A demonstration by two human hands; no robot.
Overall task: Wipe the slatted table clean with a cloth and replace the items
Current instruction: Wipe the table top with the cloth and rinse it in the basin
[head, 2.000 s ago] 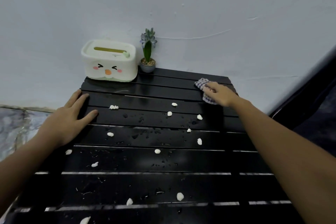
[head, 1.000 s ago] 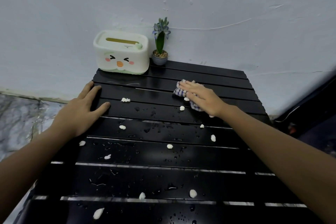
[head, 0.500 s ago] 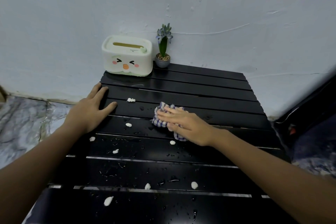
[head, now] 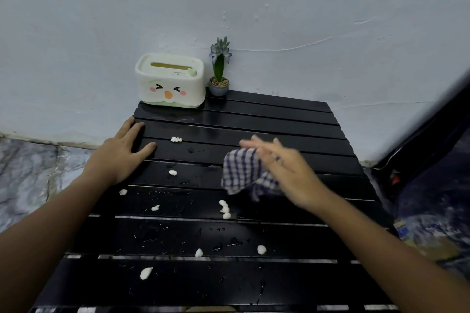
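Observation:
A black slatted table [head: 274,119] stands against a pale wall, wet with droplets and dotted with several white crumbs [head: 224,209]. My right hand [head: 284,168] is blurred over the table's middle right and holds a blue-and-white checked cloth [head: 241,173], which hangs bunched under its palm. My left hand [head: 119,152] lies flat, fingers spread, on the table's left edge. A cream tissue box with a cartoon face [head: 170,81] sits at the back left corner. Right beside it stands a small potted plant [head: 219,68].
A marbled floor [head: 28,173] shows to the left of the table. A dark object [head: 429,160] rises at the right edge, with a patterned dark surface below it. The wall runs close behind the table.
My right hand has swept the cloth from the back right corner toward the middle, pushing crumbs forward into a small cluster, and now lifts it to the right. The left hand stays put.

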